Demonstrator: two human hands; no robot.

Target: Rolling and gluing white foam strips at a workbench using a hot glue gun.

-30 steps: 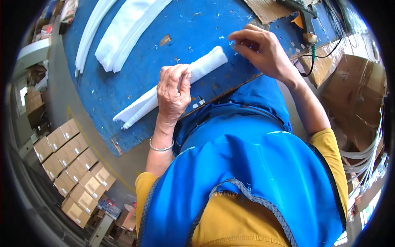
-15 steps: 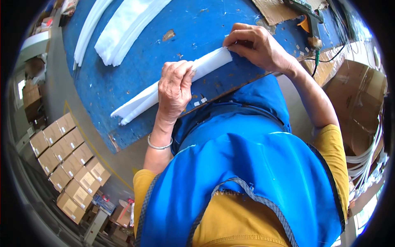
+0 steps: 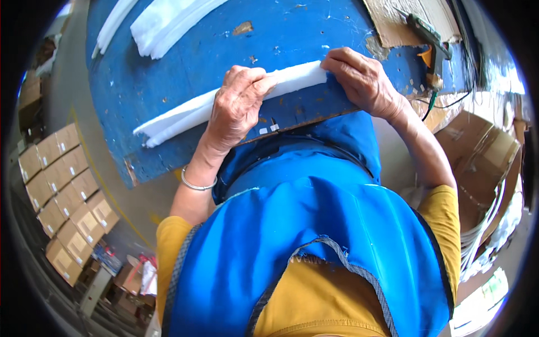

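Note:
A long white foam strip [image 3: 185,112] lies across the near part of the blue worktable [image 3: 314,33], folded along its length. My left hand [image 3: 238,104] presses down on its middle, fingers curled over the top edge. At the strip's right end my right hand [image 3: 365,81] grips it with the fingers wrapped over the foam. A metal bangle [image 3: 196,184] sits on my left wrist. I wear a blue apron [image 3: 314,241] over a yellow shirt.
More white foam strips [image 3: 168,22] lie at the table's far left. A glue gun [image 3: 429,36] with a cable rests on cardboard [image 3: 393,22] at the far right. Stacked cardboard boxes [image 3: 67,191] stand on the floor at left, and open cartons [image 3: 483,163] at right.
My right hand came down from the bare table onto the strip's right end and took hold of it. My left hand stayed on the strip's middle.

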